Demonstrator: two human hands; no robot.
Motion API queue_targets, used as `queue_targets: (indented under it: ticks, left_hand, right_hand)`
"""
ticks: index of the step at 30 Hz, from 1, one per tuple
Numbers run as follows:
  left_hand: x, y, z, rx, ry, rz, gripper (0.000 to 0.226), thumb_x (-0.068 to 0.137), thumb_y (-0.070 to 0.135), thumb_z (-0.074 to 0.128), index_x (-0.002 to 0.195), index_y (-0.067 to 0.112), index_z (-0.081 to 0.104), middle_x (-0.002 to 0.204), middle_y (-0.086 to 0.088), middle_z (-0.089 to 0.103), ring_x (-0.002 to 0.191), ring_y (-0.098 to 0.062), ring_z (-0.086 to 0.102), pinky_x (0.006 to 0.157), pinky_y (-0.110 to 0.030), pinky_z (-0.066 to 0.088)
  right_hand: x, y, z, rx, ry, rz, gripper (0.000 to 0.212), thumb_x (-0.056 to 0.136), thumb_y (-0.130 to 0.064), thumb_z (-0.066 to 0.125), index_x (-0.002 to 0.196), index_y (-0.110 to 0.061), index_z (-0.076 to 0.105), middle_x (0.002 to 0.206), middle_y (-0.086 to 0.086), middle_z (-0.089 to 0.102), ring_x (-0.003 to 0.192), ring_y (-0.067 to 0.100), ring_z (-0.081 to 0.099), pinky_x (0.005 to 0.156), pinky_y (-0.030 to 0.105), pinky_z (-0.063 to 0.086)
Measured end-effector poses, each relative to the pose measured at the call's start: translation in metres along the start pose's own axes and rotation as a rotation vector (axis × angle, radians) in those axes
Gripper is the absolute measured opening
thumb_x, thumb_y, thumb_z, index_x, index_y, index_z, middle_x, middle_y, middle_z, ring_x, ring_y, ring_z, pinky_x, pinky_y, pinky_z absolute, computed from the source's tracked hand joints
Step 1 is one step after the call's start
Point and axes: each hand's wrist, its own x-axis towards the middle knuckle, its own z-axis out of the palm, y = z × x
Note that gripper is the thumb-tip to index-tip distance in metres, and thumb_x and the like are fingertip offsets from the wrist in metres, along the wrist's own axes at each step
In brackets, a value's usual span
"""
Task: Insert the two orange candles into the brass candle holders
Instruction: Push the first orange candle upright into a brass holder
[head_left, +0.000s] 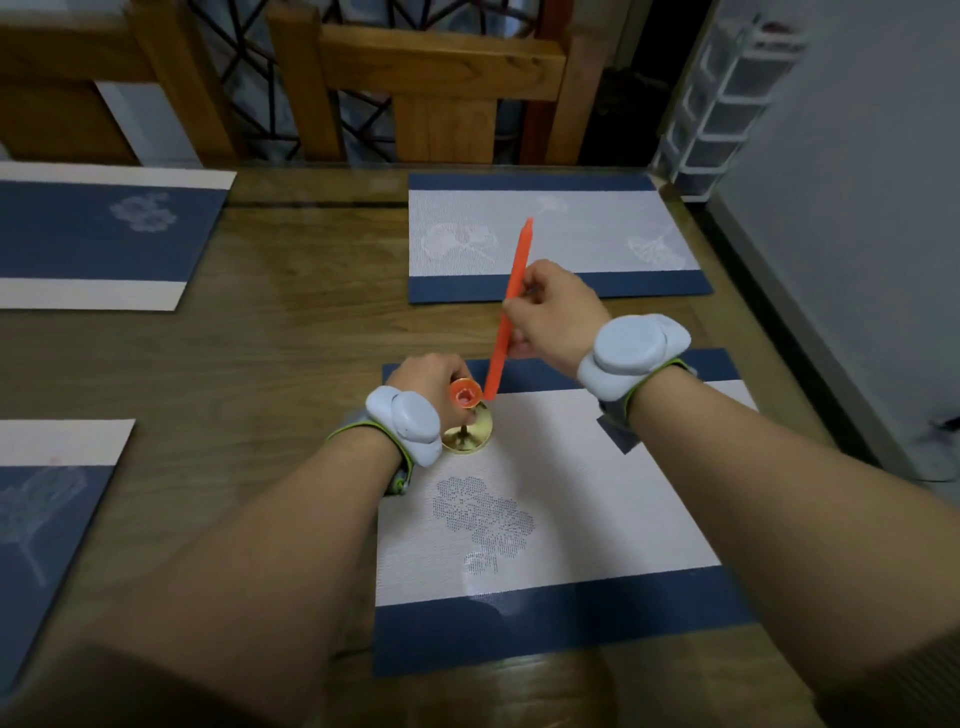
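A brass candle holder (470, 434) stands on the near placemat's far left corner, its round base showing below a cup (464, 396) whose inside looks orange. My left hand (428, 376) grips the holder near its cup. An orange candle (511, 306) is held tilted in my right hand (553, 314), tip pointing up and away, its lower end just right of the cup's rim. I see only one candle and one holder.
A white-and-blue placemat (545, 545) lies under the holder. Another placemat (550, 236) lies beyond it, and two more at the left (98, 234). Wooden chairs (436, 78) stand behind the glass-topped table. White plastic drawers (722, 98) are at the far right.
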Motion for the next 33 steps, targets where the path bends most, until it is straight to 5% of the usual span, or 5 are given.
queue_targets:
  ticks: [3, 20, 33]
  left_hand:
    - [0.001, -0.001, 0.0, 0.003, -0.005, 0.003, 0.026, 0.072, 0.02, 0.075, 0.096, 0.016, 0.067, 0.103, -0.006, 0.073, 0.096, -0.028, 0.065, 0.072, -0.027, 0.044]
    - [0.001, -0.004, 0.001, -0.021, -0.021, 0.016, 0.02, 0.07, 0.02, 0.077, 0.083, 0.023, 0.062, 0.099, -0.007, 0.073, 0.094, -0.028, 0.065, 0.079, -0.034, 0.051]
    - [0.002, -0.005, 0.001, -0.022, -0.023, 0.015, 0.031, 0.069, 0.02, 0.077, 0.098, 0.016, 0.066, 0.099, -0.008, 0.072, 0.095, -0.029, 0.065, 0.073, -0.031, 0.047]
  right_hand:
    - [0.0, -0.005, 0.005, 0.029, 0.021, -0.048, 0.021, 0.089, -0.01, 0.053, 0.073, -0.022, 0.045, 0.074, 0.005, 0.057, 0.068, 0.025, 0.065, 0.062, 0.037, 0.062]
    - [-0.003, 0.009, 0.022, -0.016, 0.0, -0.107, 0.009, 0.089, -0.012, 0.057, 0.085, -0.013, 0.049, 0.075, 0.0, 0.054, 0.084, 0.031, 0.068, 0.075, 0.045, 0.061]
    - [-0.013, 0.007, 0.021, -0.154, -0.041, -0.193, 0.009, 0.086, -0.014, 0.057, 0.094, -0.012, 0.055, 0.09, 0.008, 0.064, 0.088, 0.03, 0.065, 0.082, 0.046, 0.057]
